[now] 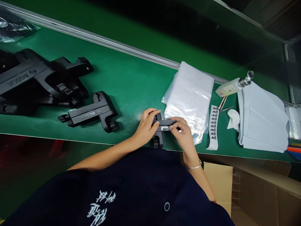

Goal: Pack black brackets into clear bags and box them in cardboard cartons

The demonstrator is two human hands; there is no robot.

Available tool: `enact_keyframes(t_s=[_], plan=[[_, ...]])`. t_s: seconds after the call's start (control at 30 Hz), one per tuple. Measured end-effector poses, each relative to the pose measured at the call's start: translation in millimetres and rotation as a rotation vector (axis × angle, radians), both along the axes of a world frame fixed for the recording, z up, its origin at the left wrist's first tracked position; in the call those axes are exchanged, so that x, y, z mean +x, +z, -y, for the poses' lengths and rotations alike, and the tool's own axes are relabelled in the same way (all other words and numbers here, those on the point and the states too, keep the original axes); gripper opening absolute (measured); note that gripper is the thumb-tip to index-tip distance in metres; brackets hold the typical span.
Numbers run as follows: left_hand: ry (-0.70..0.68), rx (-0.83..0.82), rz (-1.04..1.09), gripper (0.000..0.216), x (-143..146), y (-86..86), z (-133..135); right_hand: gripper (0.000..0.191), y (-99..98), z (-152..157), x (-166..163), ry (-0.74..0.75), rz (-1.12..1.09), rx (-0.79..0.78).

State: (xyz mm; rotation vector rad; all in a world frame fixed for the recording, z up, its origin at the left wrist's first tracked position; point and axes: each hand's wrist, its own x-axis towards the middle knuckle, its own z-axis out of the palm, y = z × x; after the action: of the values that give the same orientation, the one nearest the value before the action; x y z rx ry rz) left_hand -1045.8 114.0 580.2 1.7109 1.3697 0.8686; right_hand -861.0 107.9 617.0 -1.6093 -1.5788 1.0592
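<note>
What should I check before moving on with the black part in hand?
1. Black plastic part held by both hands: ok, left hand and right hand grip it.
2. White label on the part: ok, visible; straightness cannot tell.
3. Label strip close by: ok, right of the hands.
4. Clear bags within reach: ok.
5. Next black part waiting: ok, on the green belt.

Both bare forearms angle inward, the left hand (145, 127) curled with fingers bent over the top, the right hand (183, 135) pinching with thumb and fingertips, wrist cocked.
</note>
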Motion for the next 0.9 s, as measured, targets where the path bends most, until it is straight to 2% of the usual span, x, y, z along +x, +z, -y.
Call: enact_keyframes(t_s=[0.37,0.47,0.53,0.67,0.8,0.9], plan=[[0.010,0.032,-0.027,0.041,1,-2.3,0,0.018,-0.3,-1,-1,0.018,0.066,0.016],[0.033,0.141,-0.070,0.042,-3,-1.3,3,0.018,0.1,-2,-1,0.027,0.070,0.022],[-0.046,0.316,-0.125,0.038,-10,0.7,6,0.019,0.4,-2,-1,0.039,0.073,0.025],[-0.366,0.658,-0.297,0.027,-26,5.7,8,0.019,0.7,-2,-1,0.054,0.090,0.030],[-0.483,0.688,-0.440,0.029,-34,11.7,2,0.019,1.3,-3,3,0.064,0.091,0.033],[-0.538,0.707,-0.495,0.030,-36,16.9,-4,0.015,2.1,-4,14,0.021,0.002,0.048]])
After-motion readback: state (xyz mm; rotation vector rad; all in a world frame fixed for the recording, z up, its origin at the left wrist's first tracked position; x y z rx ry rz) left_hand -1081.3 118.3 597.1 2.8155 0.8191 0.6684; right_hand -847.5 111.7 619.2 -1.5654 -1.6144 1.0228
